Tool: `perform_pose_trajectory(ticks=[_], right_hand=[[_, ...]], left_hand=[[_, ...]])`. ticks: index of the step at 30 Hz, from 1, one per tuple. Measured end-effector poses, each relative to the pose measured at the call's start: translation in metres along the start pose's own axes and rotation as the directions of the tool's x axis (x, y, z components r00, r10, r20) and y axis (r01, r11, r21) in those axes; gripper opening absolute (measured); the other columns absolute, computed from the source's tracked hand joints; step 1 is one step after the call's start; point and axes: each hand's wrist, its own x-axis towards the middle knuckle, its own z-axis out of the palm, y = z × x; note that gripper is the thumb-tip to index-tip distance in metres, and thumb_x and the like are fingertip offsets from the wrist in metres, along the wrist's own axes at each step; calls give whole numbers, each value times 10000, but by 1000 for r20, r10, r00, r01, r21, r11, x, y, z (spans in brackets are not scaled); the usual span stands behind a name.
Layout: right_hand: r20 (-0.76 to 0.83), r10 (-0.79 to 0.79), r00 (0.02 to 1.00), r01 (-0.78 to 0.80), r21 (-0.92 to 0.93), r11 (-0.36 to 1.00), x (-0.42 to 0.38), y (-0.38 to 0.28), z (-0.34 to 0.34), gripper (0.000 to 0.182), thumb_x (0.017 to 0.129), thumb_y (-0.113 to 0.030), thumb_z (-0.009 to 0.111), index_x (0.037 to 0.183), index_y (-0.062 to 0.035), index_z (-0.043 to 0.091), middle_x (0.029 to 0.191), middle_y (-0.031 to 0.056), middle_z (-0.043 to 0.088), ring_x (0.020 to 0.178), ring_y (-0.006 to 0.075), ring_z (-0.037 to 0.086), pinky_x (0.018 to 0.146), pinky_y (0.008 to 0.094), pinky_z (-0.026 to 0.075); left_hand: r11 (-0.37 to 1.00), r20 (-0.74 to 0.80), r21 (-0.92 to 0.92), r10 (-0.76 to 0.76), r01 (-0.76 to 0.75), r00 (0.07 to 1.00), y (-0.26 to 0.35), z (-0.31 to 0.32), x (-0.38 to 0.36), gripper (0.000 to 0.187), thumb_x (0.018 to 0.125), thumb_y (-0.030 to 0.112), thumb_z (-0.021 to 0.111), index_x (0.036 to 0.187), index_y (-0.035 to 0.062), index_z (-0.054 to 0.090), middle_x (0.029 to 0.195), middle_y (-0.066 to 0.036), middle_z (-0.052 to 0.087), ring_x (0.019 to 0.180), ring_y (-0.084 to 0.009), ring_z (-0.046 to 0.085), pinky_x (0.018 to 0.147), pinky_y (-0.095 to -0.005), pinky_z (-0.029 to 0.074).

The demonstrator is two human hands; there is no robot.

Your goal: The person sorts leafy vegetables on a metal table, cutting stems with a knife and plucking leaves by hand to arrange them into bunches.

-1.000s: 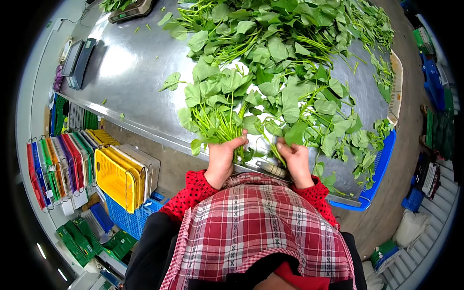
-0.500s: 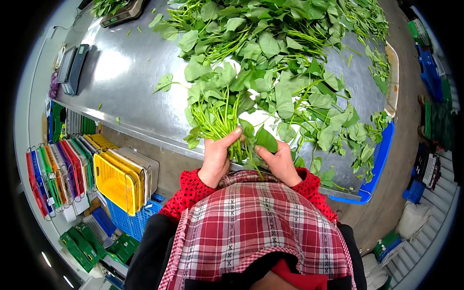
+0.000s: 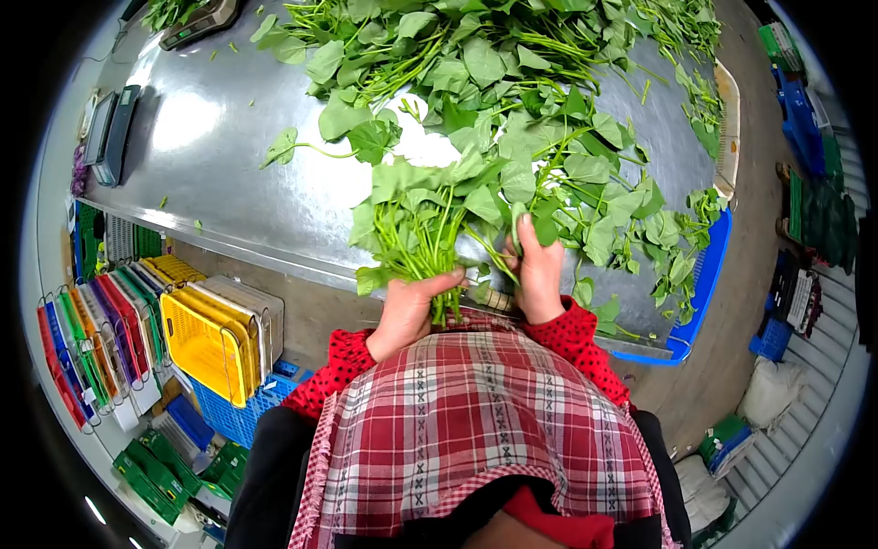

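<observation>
My left hand [image 3: 405,314] is wrapped round the cut stems of a bunch of sweet potato leaves [image 3: 416,238], its thumb laid across them. The leaves point away from me over the table edge. Just to the right, my right hand [image 3: 540,277] has thumb and fingers closed on a leafy stem [image 3: 518,229] and stands upright beside the bunch. Beyond both hands lies a large pile of the same greens [image 3: 480,59], with looser stems spread to the right.
The metal table [image 3: 265,197] carries a dark-framed scale [image 3: 117,137] at left and another scale [image 3: 197,23] at far left. A blue tub [image 3: 700,293] sits under the right edge. Yellow baskets [image 3: 206,334] and coloured crates [image 3: 101,339] stand at lower left.
My right hand has risen and turned upright, drawing a leafy stem away from the bunch. My left hand keeps its hold. The whole view has shifted slightly.
</observation>
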Motion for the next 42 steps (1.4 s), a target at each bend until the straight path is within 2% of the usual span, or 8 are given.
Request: perform_pose_trajectory(ticks=[7,12,16,22,25,29,32,42], right_hand=[[331,-505,797,587,-224,778,-23,8,32,164,971,-208,541,940,-51,575,703,-21,544,532,66,481,469,217,381],[267,-19,964,37,-60,997,-37,-20,10,158,942,-188,587,934,-31,568,654,-12,521,555,74,487,480,228,359],[442,-90,893,281,-389,877,-6,-28,27,123,844,-110,684,898,-6,646,756,-31,602,644,59,510,570,225,408],[533,-154,832,186,-7,982,-43,-34,30,282,836,-59,682,1098,0,598,936,-6,640,783,71,560,684,245,463],[493,12,870,383,-690,614,-8,-29,5,395,759,-124,761,1097,7,606,791,59,596,625,108,542,583,258,463],[443,-188,877,415,-499,761,-3,-32,26,300,743,-199,803,892,15,655,736,42,598,540,84,474,496,245,394],[427,31,904,38,-150,988,-7,-39,35,151,847,-125,711,919,-3,661,695,-32,606,537,21,471,493,184,375],[321,169,932,-108,-200,974,6,-35,22,109,869,-128,675,859,-24,641,699,39,627,507,59,514,471,199,396]], left_hand=[[981,-96,-77,172,-179,980,1,11,9,299,771,-82,658,1055,-9,598,928,-77,661,814,-179,644,709,-301,524],[965,-174,-108,219,-240,960,25,3,23,305,754,-60,684,1044,-23,598,912,-73,655,788,-184,636,718,-301,518],[857,58,337,395,-390,917,11,6,19,327,766,-23,698,1078,-30,602,930,-81,664,775,-165,621,705,-293,502],[954,-257,-61,270,-295,928,38,-7,38,309,746,-94,658,1036,-13,591,917,-85,653,736,-196,632,676,-312,523],[912,-197,63,410,-406,891,48,1,32,272,751,-72,670,1010,-17,609,887,-69,651,746,-179,626,695,-302,513],[882,-11,287,394,-375,919,28,16,20,169,787,-12,689,947,-14,634,846,-37,646,740,-136,603,672,-278,495],[897,-13,213,399,-388,917,28,24,21,161,790,-27,677,943,-10,630,837,-37,643,723,-133,599,657,-270,490],[920,-234,53,389,-387,891,25,22,32,204,770,-73,661,959,-15,612,845,-44,638,732,-139,603,669,-278,484]])
